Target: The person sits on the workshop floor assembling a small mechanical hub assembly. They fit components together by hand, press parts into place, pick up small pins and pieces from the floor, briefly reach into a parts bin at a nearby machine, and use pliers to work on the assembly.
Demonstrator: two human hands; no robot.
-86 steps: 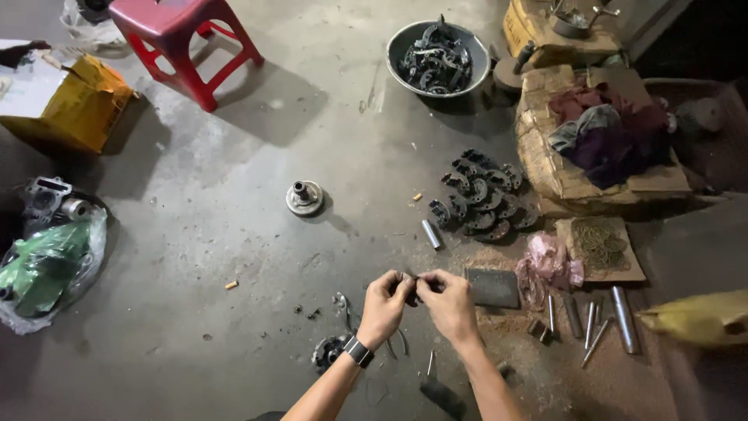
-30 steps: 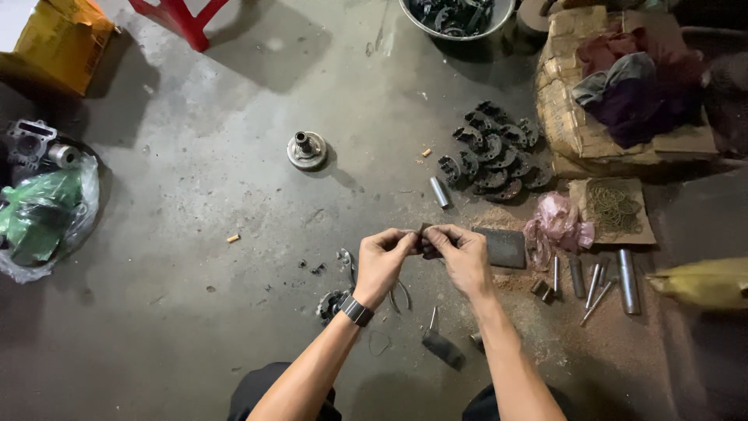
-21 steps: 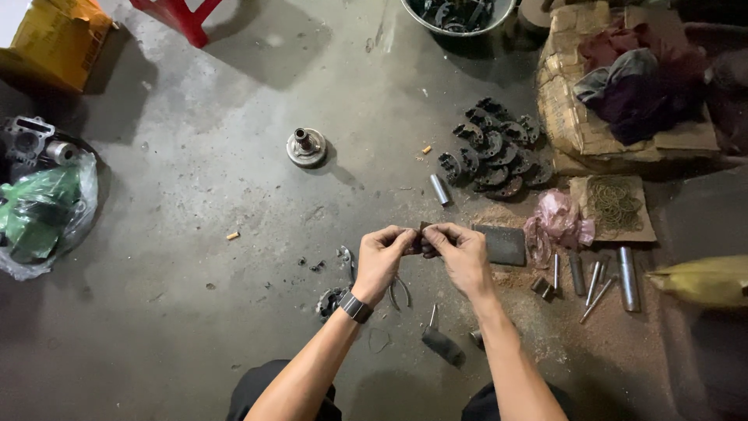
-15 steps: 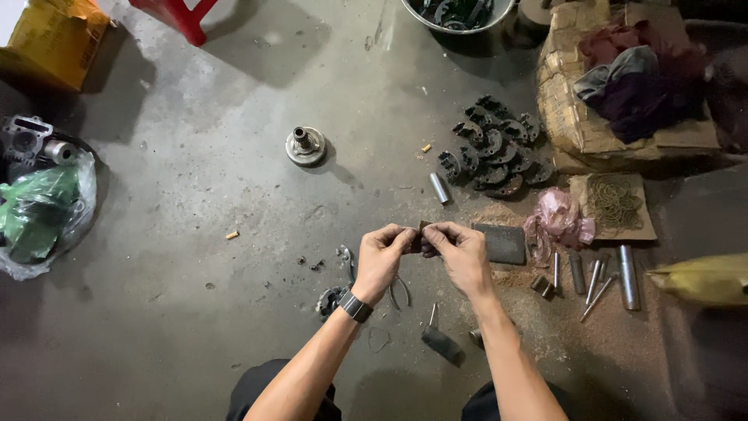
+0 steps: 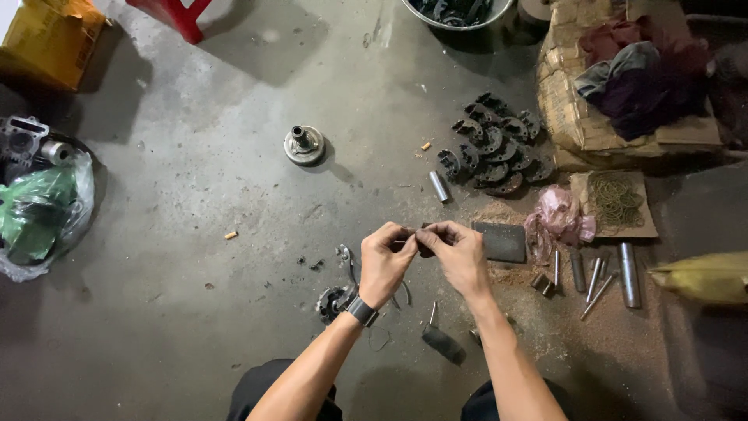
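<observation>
**Both hands pinch one small dark part**

Our left hand (image 5: 386,261) and right hand (image 5: 460,253) meet fingertip to fingertip, pinching a small dark part (image 5: 421,242) between them. Just right of the grip lies a dark flat block (image 5: 500,241); beyond it, a pile of curved metal pieces (image 5: 495,153).

Lit dimly and unevenly from above, brightest on the concrete floor (image 5: 234,195) at centre. Fell into deep shadow at the right edge and near corners. Stayed fairly sharp throughout; bent slightly at the edges from wide-angle distortion.
</observation>
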